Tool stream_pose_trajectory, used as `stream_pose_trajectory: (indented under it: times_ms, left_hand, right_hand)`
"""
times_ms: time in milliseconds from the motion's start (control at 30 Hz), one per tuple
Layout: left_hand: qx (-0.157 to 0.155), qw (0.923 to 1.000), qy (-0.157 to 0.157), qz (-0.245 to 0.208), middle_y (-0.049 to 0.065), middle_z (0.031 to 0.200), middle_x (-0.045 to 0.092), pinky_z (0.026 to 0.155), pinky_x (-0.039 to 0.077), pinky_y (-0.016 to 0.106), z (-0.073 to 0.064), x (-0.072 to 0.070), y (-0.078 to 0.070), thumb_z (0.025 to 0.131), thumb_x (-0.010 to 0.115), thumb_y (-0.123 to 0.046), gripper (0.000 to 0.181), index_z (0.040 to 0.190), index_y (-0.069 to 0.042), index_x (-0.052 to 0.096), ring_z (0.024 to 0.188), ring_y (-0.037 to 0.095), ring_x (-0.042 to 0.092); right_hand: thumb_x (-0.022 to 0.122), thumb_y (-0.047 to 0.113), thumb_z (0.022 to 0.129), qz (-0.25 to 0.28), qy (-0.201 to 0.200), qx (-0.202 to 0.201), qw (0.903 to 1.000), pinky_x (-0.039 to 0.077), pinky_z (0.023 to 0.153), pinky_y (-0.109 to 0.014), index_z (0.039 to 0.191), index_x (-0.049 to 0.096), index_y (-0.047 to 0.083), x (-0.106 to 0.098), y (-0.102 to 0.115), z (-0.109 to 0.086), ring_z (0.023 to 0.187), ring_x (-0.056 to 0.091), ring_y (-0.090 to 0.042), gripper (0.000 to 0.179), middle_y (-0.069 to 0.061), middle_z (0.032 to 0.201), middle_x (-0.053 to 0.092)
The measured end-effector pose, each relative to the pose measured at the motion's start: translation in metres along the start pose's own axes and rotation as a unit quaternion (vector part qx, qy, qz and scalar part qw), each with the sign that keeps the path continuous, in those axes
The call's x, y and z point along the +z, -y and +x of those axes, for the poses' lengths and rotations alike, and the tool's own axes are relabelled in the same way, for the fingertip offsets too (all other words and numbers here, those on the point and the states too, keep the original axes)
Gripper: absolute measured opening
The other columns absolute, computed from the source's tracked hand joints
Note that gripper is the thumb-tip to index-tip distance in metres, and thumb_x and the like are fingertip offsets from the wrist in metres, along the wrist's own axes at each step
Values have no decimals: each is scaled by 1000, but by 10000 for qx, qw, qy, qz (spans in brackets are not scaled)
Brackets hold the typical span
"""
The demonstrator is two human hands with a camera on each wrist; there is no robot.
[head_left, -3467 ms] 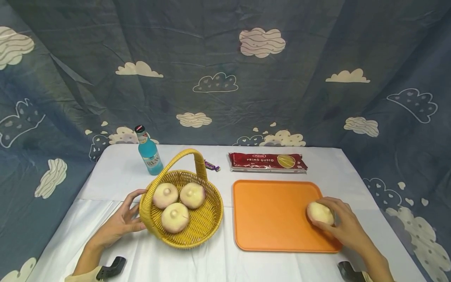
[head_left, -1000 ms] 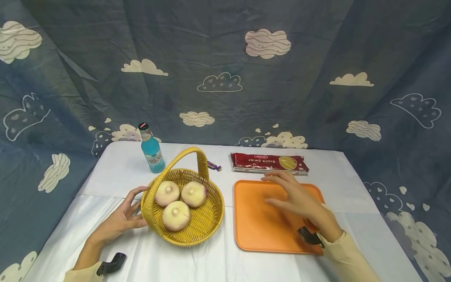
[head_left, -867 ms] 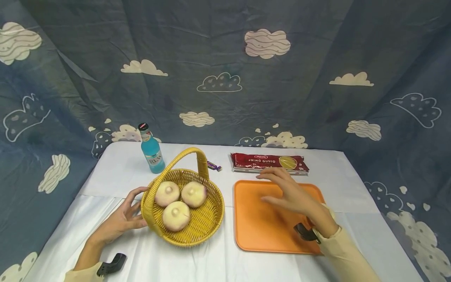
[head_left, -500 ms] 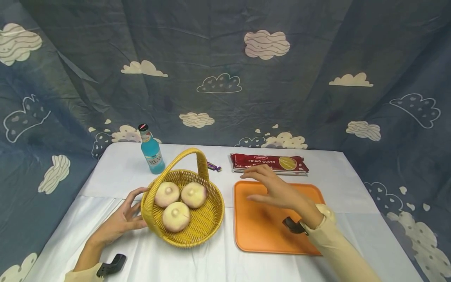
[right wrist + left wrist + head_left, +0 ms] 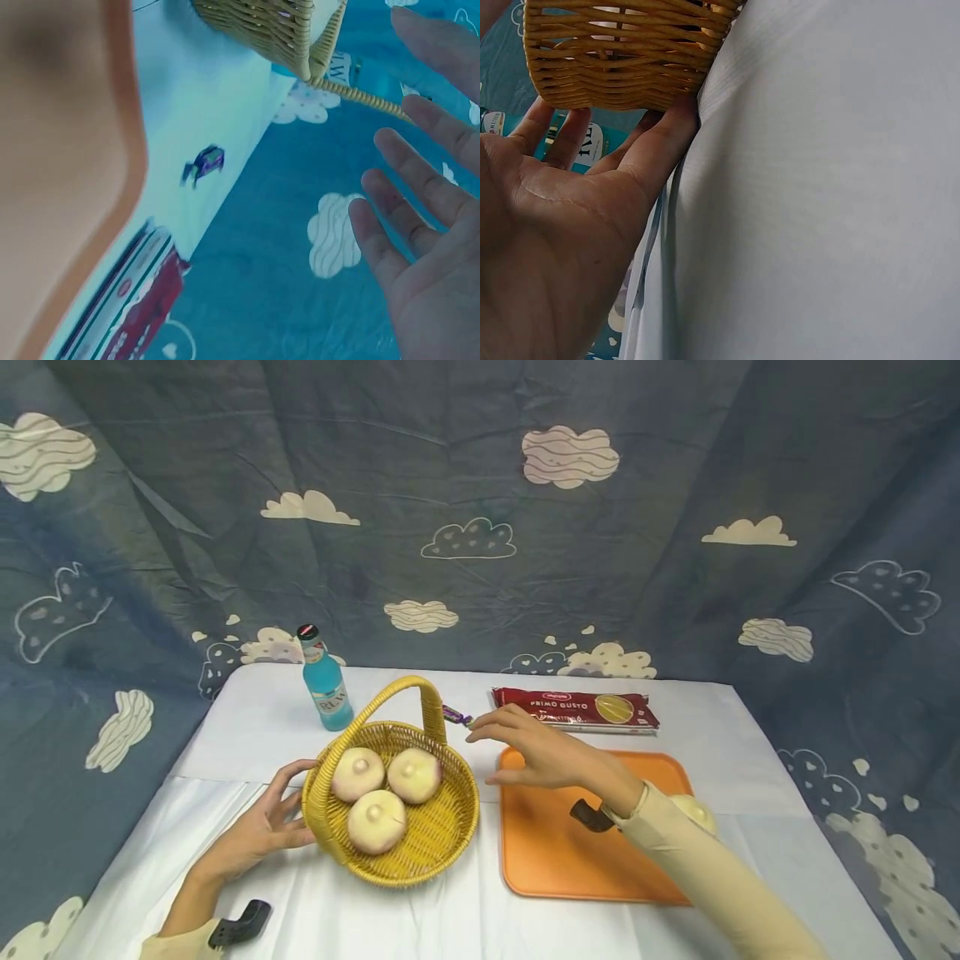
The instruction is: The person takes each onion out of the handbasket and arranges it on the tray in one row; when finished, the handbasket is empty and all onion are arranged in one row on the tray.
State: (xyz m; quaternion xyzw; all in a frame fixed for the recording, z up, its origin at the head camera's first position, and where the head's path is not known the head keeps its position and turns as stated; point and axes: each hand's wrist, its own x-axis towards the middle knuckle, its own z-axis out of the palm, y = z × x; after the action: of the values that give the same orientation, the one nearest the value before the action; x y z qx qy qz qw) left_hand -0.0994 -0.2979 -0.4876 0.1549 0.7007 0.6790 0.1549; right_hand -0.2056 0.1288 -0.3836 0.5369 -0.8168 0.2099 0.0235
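The left hand [image 5: 251, 831] rests its spread fingertips against the outer side of a yellow wicker basket [image 5: 442, 827]; in the left wrist view its fingers [image 5: 660, 146] meet the basket's weave [image 5: 630, 67]. Three pale, pink-tinged round vegetables with small knobs lie inside, the front one [image 5: 377, 822] nearest. Over the orange tray's [image 5: 555, 868] back left part hovers the right hand [image 5: 540, 752], fingers spread, holding nothing. Its fingertips point at the basket's right side, near a small purple-wrapped candy [image 5: 455, 716]. A similar round vegetable [image 5: 693, 812] sits at the tray's right edge, partly hidden by the right sleeve.
A bottle of blue drink [image 5: 326, 689] stands behind the basket to the left. A red Primo Gusto pasta packet [image 5: 577, 708] lies behind the tray. The basket's tall handle [image 5: 408, 683] arches above it. A cloud-patterned dark curtain [image 5: 480, 443] backs the white-covered table.
The right hand has let go of the round vegetable at the tray's right edge and moved left across the tray toward the basket. The left hand stays at the basket.
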Motion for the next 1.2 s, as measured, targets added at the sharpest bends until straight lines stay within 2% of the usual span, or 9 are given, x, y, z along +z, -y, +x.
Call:
stream_pose_trajectory:
  times_ms: [267, 467, 700, 933, 1200]
  left_hand:
    - [-53, 10000, -20, 1, 16, 163, 12, 105, 46, 19, 3, 1, 0, 85, 73, 4, 96, 157, -19, 14, 134, -5, 45]
    - [-52, 10000, -42, 2, 15, 163, 11, 105, 46, 19, 2, 0, -1, 84, 74, 4, 96, 157, -18, 14, 134, -6, 44]
    - [-2, 10000, 30, -26, 13, 163, 12, 105, 47, 20, 1, -1, -2, 85, 72, 6, 96, 157, -17, 13, 133, -3, 46]
    - [-28, 10000, -9, 13, 19, 163, 5, 105, 46, 19, 0, -2, -3, 85, 73, 4, 96, 157, -18, 13, 134, -7, 44]
    - [-79, 10000, -33, -13, 18, 163, 2, 105, 46, 18, 0, 0, -1, 84, 73, 5, 97, 157, -19, 14, 134, -10, 41]
  right_hand:
    - [79, 26, 88, 204, 497, 66, 9985, 40, 116, -43, 133, 60, 8, 4, 4, 23, 131, 51, -24, 52, -6, 138, 58]
    - [75, 30, 90, 378, 852, 2, 9956, 40, 117, -37, 135, 59, 7, 11, 8, 40, 134, 50, -23, 52, -5, 139, 58]
    - [75, 25, 90, 425, 1090, -375, 9924, 38, 118, -31, 134, 58, 7, 25, 12, 57, 132, 52, -21, 51, -7, 137, 59]
    - [74, 27, 91, 348, 1385, -401, 9889, 34, 120, -28, 134, 59, 9, 36, 21, 74, 135, 49, -21, 49, -6, 139, 58]
    - [74, 26, 91, 425, 1630, -316, 9852, 33, 119, -26, 132, 60, 11, 52, 21, 88, 135, 48, -18, 46, -4, 140, 56]
